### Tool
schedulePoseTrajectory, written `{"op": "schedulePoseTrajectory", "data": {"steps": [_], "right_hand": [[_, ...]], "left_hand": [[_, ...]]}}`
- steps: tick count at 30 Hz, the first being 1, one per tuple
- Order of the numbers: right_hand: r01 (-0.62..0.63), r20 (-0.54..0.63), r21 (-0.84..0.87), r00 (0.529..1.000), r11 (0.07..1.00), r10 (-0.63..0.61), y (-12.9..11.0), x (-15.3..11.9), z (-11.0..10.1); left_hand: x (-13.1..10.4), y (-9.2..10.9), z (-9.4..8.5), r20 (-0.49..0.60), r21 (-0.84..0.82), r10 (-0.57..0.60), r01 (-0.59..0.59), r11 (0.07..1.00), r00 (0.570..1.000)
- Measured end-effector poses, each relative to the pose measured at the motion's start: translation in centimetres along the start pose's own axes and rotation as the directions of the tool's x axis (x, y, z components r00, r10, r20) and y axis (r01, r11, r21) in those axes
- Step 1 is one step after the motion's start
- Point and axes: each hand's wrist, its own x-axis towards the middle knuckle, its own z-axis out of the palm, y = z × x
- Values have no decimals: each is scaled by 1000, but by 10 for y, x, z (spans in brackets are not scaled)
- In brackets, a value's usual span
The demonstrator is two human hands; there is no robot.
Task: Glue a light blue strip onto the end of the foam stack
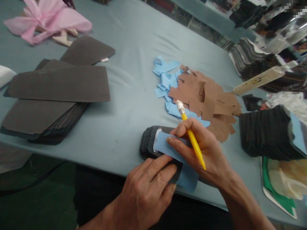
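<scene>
A stack of dark pieces [146,142] lies near the table's front edge, with a ribbed blue strip [163,143] on top. White material shows along the strip's left end. My right hand [200,147] pinches the strip between thumb and fingers and also holds a yellow brush [195,145], its pale tip pointing up and away. My left hand [151,185] has its fingers bent over the near side of the stack, pressing on a dark piece beside the strip. More blue material [188,177] hangs below my right hand.
Brown pieces [208,95] and blue scraps [168,81] lie behind the hands. Dark grey sheets [59,83] are piled at left, below pink cloth [52,19]. At right are a dark stack [263,132], a long pale tool [259,80] and a green item [275,188].
</scene>
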Motion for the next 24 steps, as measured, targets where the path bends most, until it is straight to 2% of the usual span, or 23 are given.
{"op": "schedulePoseTrajectory", "data": {"steps": [14, 24], "right_hand": [[73, 63, -97, 996, 993, -67, 2, 12, 0], [43, 42, -110, 998, 993, -39, 1, 12, 0]], "left_hand": [[-2, -3, 2, 34, -66, -51, 53, 996, 998], [0, -5, 0, 43, -86, -64, 68, 994, 997]]}}
